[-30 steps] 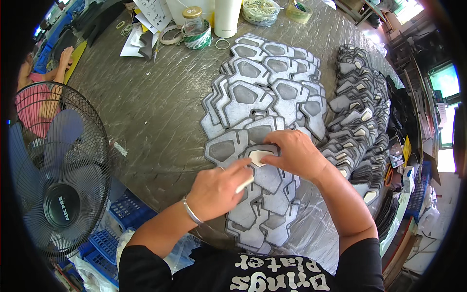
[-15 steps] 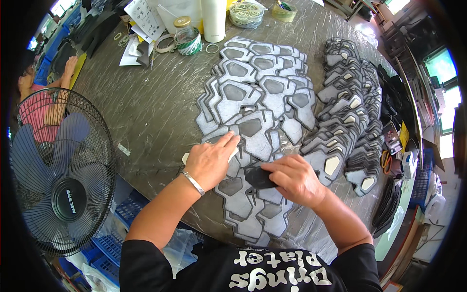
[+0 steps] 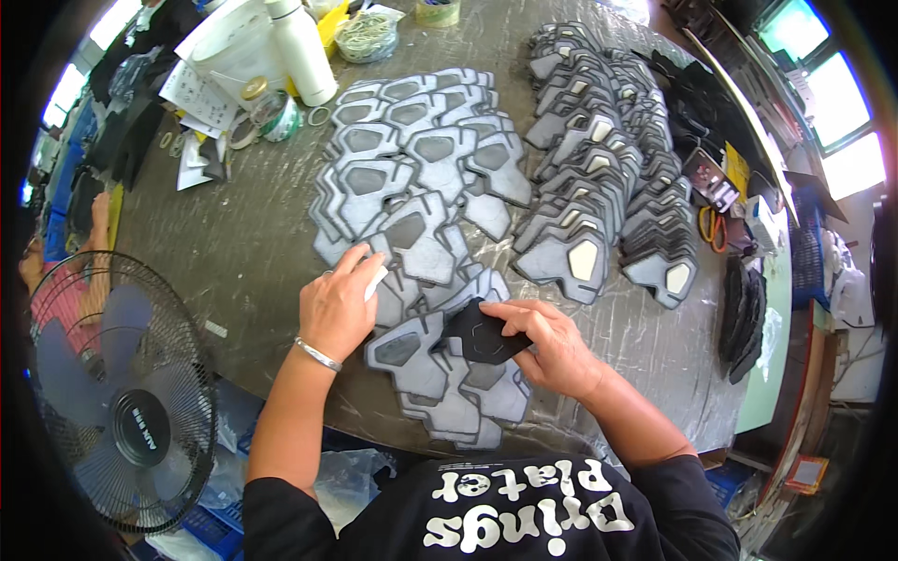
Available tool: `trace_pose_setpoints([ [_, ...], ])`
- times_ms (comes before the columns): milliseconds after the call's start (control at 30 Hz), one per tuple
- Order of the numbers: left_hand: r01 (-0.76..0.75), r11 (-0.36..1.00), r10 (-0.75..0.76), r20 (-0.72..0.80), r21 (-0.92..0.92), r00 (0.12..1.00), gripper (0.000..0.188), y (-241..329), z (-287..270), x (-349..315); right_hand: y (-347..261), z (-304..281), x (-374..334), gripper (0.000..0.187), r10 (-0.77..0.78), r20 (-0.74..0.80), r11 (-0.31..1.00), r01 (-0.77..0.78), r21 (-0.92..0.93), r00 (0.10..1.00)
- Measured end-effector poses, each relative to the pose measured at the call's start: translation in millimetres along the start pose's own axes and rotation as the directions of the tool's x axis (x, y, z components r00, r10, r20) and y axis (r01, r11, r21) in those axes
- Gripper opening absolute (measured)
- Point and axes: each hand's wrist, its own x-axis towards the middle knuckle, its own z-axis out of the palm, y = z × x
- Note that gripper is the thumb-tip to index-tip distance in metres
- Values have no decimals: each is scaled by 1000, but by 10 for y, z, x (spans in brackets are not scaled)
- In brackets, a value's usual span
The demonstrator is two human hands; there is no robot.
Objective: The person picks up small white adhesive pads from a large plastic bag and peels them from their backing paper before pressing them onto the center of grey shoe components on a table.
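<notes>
My right hand [image 3: 554, 348] grips a flat black piece [image 3: 485, 338] between thumb and fingers. Faint angular lines show on the piece's upper face, and it covers part of the grey pieces below. A small white piece [image 3: 375, 283] is held at the thumb side of my left hand [image 3: 339, 307], whose fingers are bent over the left edge of the spread. Overlapping grey pieces [image 3: 433, 245] with dark edging and darker recessed patches lie between and beyond my hands. Several grey pieces [image 3: 412, 353] sit nearest me, beside the black piece.
Stacked rows of grey pieces with cream inserts [image 3: 582, 262] stand at right. Scissors [image 3: 713, 229] and black material [image 3: 744, 318] lie beyond them. A white bottle [image 3: 301, 56], a jar [image 3: 271, 107] and a tub of bands [image 3: 367, 37] stand behind. A fan [image 3: 122, 393] is at left, near another person's arm.
The view has swung, shifting the scene leftward. My right hand has turned the black piece so its lined face shows more. My left fingers have come up off the grey piece they were pressing.
</notes>
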Motion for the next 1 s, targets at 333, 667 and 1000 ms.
trace_pose_setpoints([
  [333, -218, 975, 220, 167, -29, 961, 42, 611, -217, -287, -26, -21, 160, 44, -194, 141, 946, 223, -235, 971],
  [667, -258, 961, 212, 336, 98, 918, 42, 571, 38, -152, 58, -38, -75, 31, -383, 139, 863, 408, -298, 913],
  [1000, -174, 985, 170, 199, 0, 965, 40, 596, -202, -287, 314, -232, -565, 19, 725, -423, 662, -378, 647, 544],
])
